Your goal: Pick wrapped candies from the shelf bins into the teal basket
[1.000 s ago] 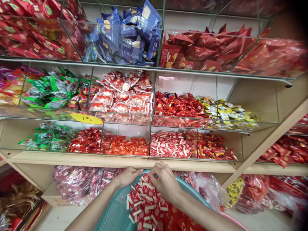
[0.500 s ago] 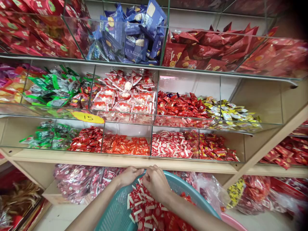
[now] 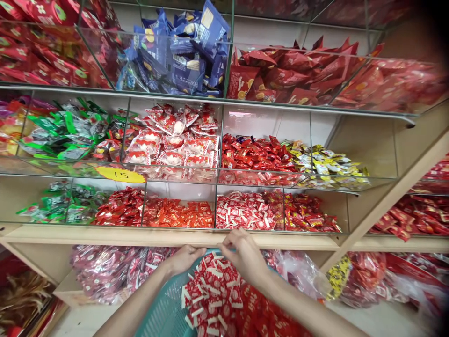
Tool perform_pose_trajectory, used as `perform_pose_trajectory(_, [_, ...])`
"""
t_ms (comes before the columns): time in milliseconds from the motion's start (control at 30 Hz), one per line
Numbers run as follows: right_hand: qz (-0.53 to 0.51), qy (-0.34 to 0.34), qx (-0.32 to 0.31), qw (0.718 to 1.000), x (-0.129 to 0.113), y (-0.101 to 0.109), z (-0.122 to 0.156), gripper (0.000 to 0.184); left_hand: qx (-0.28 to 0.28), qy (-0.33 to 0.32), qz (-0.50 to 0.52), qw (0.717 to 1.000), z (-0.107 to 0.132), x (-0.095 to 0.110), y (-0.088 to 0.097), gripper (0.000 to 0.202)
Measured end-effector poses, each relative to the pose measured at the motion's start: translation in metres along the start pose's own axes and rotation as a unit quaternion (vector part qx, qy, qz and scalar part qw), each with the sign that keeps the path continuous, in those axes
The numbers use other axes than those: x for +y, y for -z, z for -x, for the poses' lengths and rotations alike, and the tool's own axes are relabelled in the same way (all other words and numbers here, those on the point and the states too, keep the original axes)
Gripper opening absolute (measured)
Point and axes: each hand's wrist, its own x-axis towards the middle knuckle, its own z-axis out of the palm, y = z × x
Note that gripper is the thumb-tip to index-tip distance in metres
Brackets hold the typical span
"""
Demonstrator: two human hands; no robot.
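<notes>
Low in the view is a teal plastic basket [image 3: 159, 306], with slotted sides. Inside it lie red-and-white wrapped candies [image 3: 212, 297] on the left and red-orange wrapped candies [image 3: 261, 311] on the right. My left hand [image 3: 184, 259] is closed on the basket's far rim. Just above that rim, in front of the wooden shelf edge, my right hand [image 3: 243, 255] is held with curled fingers; whatever may be in them is hidden. Behind it, a glass-fronted bin holds similar red-and-white candies [image 3: 243, 210].
Glass-divided shelves rise ahead, with blue packets [image 3: 185, 51], red packets [image 3: 287, 70] and white-and-red wrapped sweets [image 3: 171, 138]. A yellow tag [image 3: 121, 174] reads 15. Under the wooden ledge [image 3: 105, 235] sit clear bags of candy [image 3: 105, 271]. A slanting wooden post [image 3: 396, 201] stands right.
My right hand has risen and shifted right, from over the candies in the basket to the shelf edge. My left hand stays at the rim. The view has shifted slightly.
</notes>
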Motion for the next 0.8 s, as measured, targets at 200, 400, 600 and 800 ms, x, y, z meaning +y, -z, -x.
perform_pose_trajectory(200, [0.266,0.041,0.061,0.961,0.059,0.061,-0.034,0.019,0.006,0.017,-0.035,0.999,0.000,-0.003,0.002,0.059])
perform_pose_trajectory(400, [0.462,0.117,-0.022,0.879,0.095,0.076,-0.063,0.018,0.002,0.011,-0.020,1.000,0.003,0.003,0.001,0.059])
perform_pose_trajectory(600, [0.487,0.131,-0.037,0.863,0.103,0.070,-0.068,0.020,0.002,0.015,-0.013,1.000,0.004,0.005,0.001,0.060])
perform_pose_trajectory(800, [0.484,0.134,-0.026,0.864,0.105,0.074,-0.064,0.019,0.005,0.010,-0.018,1.000,0.004,0.005,0.002,0.058])
